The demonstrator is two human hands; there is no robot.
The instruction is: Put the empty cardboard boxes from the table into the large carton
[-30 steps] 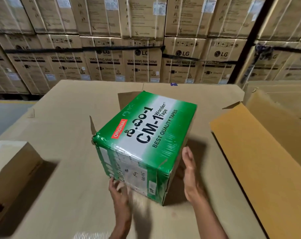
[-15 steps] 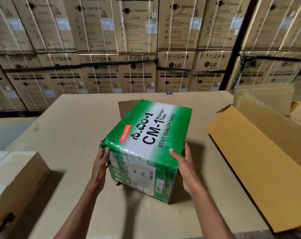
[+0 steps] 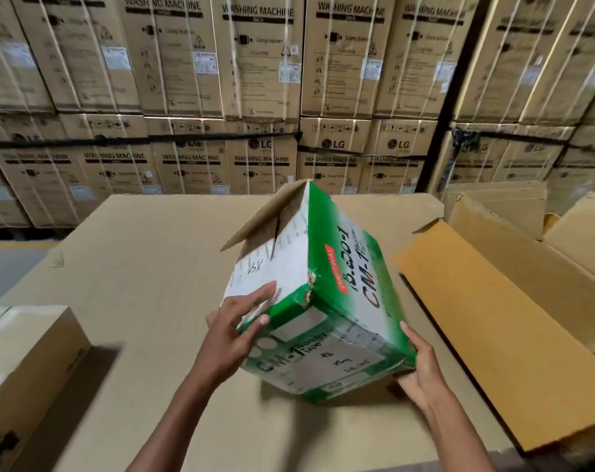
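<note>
Stacked cartons (image 3: 255, 80) behind; both hands' grips, left (image 3: 236, 330) and right (image 3: 417, 364), clasp tilted green box (image 3: 323, 301).

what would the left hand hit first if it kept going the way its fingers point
Nothing new: the left hand already lies against the green tape box, fingers pointing up and right across its white side.

Cardboard-covered table (image 3: 146, 267) with plain brown box (image 3: 27, 362) at left edge
</note>
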